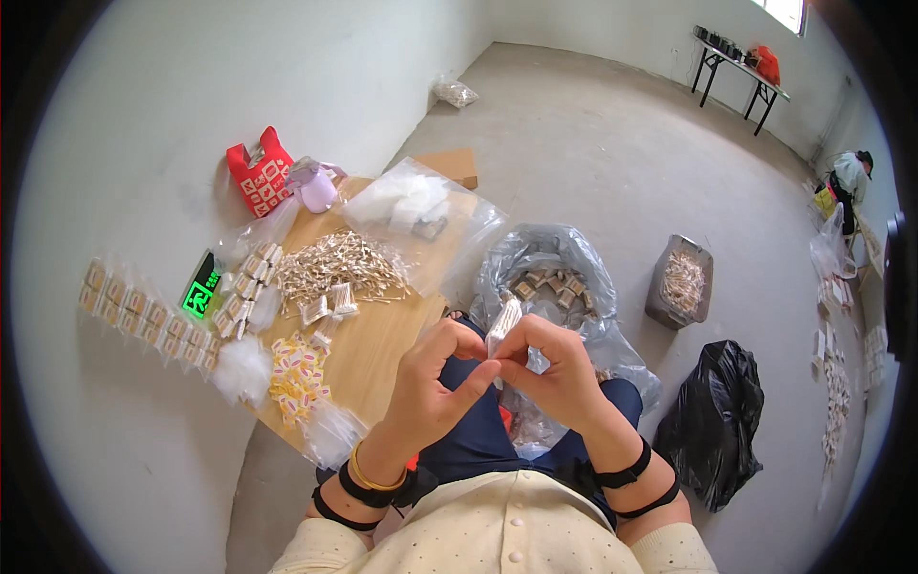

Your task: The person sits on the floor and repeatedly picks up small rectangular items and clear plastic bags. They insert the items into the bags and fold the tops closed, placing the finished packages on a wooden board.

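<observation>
Above my lap, a small clear packet of cotton swabs (504,320) is held up between both hands. My left hand (435,383) pinches its near edge with thumb and forefinger. From the other side my right hand (557,376) grips it the same way, the thumb tips almost touching. The fingers partly hide the packet. To the left, a wooden table (387,335) bears a heap of loose cotton swabs (335,268), a few swab bundles (330,302), yellow-and-white paper slips (298,375) and clear plastic bags (333,435). Past my knees, a grey plastic bag (593,253) contains several packets (553,289).
Strips of filled packets (143,320) lie at the table's left, near a green-lit display (200,287). A red bag (261,172) and lilac jug (314,187) stand behind. On the floor right are a bin of swabs (681,279) and black bag (712,421). Another person (846,182) is far right.
</observation>
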`<state>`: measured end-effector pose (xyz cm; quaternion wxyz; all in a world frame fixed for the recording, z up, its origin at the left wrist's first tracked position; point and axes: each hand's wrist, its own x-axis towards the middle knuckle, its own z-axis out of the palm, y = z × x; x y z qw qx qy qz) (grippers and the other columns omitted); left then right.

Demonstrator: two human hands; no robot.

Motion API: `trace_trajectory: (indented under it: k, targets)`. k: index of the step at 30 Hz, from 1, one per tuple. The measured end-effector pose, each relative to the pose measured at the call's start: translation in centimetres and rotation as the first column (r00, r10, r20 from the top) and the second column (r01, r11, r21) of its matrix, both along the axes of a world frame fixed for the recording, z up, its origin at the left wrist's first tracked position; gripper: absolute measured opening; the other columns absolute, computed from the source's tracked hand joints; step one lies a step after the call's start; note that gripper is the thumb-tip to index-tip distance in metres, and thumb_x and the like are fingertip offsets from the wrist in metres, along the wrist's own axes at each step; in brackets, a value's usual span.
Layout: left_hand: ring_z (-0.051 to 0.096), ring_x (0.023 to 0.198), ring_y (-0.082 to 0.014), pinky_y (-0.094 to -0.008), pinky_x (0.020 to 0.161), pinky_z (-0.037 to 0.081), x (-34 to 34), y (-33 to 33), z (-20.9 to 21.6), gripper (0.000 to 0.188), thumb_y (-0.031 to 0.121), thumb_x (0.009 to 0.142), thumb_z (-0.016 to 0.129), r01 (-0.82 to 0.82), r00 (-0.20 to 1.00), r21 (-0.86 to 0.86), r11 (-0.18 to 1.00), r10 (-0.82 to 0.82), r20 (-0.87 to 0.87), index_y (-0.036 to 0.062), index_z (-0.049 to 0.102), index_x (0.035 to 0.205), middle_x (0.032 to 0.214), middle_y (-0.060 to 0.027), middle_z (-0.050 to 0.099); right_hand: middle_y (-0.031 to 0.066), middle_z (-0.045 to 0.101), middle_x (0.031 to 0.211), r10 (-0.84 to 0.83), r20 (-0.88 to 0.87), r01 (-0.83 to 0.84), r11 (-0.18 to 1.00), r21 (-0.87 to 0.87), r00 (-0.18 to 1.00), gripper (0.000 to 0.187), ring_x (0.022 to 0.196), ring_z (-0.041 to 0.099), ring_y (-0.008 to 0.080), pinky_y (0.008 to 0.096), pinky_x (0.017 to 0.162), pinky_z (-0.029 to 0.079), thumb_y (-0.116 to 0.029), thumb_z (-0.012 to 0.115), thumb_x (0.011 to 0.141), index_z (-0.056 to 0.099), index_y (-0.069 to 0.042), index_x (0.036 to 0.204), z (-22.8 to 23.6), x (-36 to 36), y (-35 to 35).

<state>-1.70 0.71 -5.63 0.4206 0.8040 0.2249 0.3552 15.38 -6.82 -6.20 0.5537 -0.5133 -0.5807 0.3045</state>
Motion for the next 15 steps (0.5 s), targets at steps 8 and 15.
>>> trace_trajectory:
  k: [8, 15]
  targets:
    - [0.055, 0.074, -0.0141, -0.0265, 0.071, 0.047, 0.2, 0.5, 0.2, 0.005, 0.004, 0.089, 0.057, 0.086, 0.996, -0.165, 0.982, -0.083, 0.025, -0.0004, 0.056, 0.087, 0.079, -0.0064, 0.054, 0.0057, 0.061, 0.078, 0.059, 0.054, -0.062, 0.997, 0.044, 0.997, 0.013, 0.068, 0.061, 0.0150, 0.0277, 0.061, 0.049, -0.001, 0.074, 0.079, 0.062, -0.002, 0.083, 0.0, 0.3, -0.3]
    - [0.063, 0.080, -0.0125, -0.0260, 0.075, 0.052, 0.2, -0.2, 1.2, 0.009, 0.008, 0.091, 0.062, 0.083, 0.997, -0.157, 0.984, -0.080, 0.020, 0.0005, 0.057, 0.088, 0.083, -0.0053, 0.061, 0.0056, 0.062, 0.075, 0.009, 0.076, -0.015, 0.997, 0.072, 0.997, 0.014, 0.067, 0.060, 0.0165, 0.0282, 0.061, 0.047, -0.002, 0.076, 0.077, 0.062, -0.002, 0.080, -0.2, 0.4, -0.3]
